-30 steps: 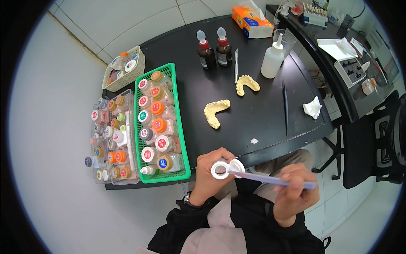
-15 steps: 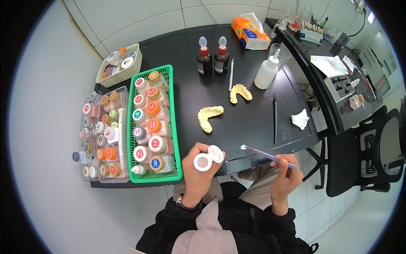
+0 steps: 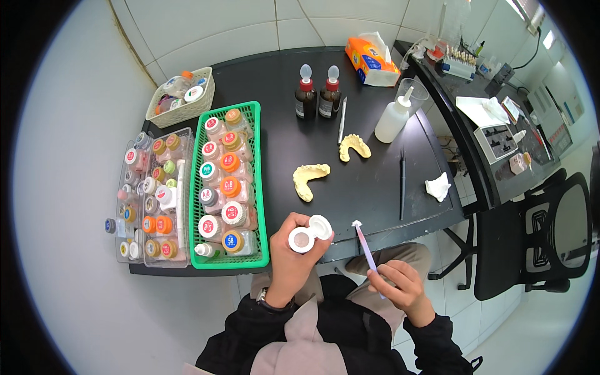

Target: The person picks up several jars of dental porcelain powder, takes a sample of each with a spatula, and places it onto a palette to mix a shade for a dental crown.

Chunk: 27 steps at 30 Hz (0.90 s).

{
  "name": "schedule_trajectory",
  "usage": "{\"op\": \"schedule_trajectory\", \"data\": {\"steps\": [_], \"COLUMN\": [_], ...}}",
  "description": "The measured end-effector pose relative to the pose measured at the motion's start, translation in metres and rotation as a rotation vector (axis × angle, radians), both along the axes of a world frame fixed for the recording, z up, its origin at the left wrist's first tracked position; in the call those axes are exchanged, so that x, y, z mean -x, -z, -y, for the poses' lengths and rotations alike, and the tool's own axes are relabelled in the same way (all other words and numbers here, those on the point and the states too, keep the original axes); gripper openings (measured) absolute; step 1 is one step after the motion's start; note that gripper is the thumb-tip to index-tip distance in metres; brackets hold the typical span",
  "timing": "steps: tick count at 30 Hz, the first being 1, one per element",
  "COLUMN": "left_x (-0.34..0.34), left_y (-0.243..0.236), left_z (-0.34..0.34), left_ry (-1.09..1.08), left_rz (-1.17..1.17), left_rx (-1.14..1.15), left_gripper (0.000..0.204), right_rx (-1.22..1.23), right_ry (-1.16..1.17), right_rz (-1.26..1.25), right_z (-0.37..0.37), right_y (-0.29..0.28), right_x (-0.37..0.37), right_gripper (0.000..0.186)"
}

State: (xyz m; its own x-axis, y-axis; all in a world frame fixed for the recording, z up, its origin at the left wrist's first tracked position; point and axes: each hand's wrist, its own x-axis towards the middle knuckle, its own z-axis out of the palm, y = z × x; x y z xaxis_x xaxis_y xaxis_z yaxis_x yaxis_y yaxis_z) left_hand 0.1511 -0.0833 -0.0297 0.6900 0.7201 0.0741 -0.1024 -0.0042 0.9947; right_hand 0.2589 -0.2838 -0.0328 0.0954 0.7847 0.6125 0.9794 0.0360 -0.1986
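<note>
Clasping one open white flip-lid jar (image 3: pixel 301 250), the person's left hand (image 3: pixel 290 261); pinching one slim lilac stick (image 3: pixel 367 252), the right hand (image 3: pixel 403 286).

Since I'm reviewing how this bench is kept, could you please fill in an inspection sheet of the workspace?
Surface: black table, front edge scuffed.
Things in hand: small white container, lid open; lavender stick, white at its tip.
Clutter: green basket of bottles, crumpled white wad, two yellowish casts.
Hands: left hand grips the container; right hand holds the stick, table contact unclear.
Cables: black cable, upper right.
Surroundings: black chair right, tiled wall behind.
</note>
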Motion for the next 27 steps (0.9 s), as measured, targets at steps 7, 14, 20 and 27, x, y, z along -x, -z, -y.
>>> {"op": "schedule_trajectory", "data": {"steps": [7,14,20,27], "left_x": [0.005,0.01,0.01,0.017], "left_y": [0.014,0.02,0.016,0.007], "left_z": [-0.003,-0.008,-0.001,0.007], "left_ry": [0.113,0.176,0.211,0.17], "left_rz": [0.141,0.141,0.157,0.143], "left_rx": [0.117,0.121,-0.049,-0.137], "left_gripper": [0.034,0.034,0.034,0.057], "right_rx": [-0.266,-0.234,-0.405,-0.404], "right_ry": [0.199,0.229,0.299,0.438], "right_rz": [-0.187,-0.323,-0.463,-0.715], "right_z": [0.002,-0.004,-0.006,-0.011], "right_y": [0.004,0.011,0.018,0.018], "right_x": [0.002,0.01,0.016,0.025], "right_gripper": [0.029,0.022,0.015,0.015]}}
